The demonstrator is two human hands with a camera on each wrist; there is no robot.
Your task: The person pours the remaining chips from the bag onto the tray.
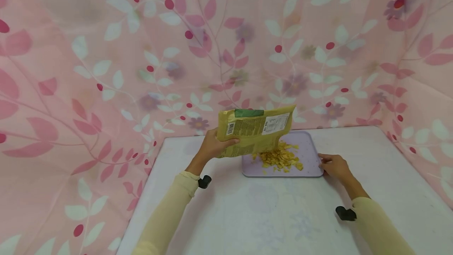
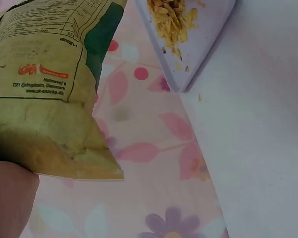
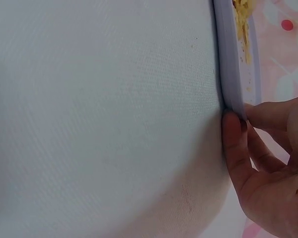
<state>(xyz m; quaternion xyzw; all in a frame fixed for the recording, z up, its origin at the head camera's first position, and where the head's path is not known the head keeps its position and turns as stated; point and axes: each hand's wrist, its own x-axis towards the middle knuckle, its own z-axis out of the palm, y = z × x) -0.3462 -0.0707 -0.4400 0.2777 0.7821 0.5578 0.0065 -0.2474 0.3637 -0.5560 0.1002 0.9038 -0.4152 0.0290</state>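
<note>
In the head view my left hand (image 1: 213, 145) grips one end of a yellow-gold snack bag (image 1: 249, 131) with a green patch and a white label. The bag is tilted, its far end over a light purple tray (image 1: 308, 156). A loose heap of broken yellow chips (image 1: 280, 159) lies on the tray, partly behind the bag. Printed text on the bag (image 2: 37, 84) shows large in the left wrist view. My right hand (image 1: 335, 166) holds the tray's right edge, and in the right wrist view its thumb and fingers pinch the rim (image 3: 230, 64) at a corner.
The tray lies on a table with a white cloth (image 1: 262, 211). Pink floral fabric (image 1: 226, 50) hangs behind the table and along its sides. A small crumb (image 2: 199, 97) lies on the cloth beside the tray. Black devices (image 1: 346, 213) sit at both wrists.
</note>
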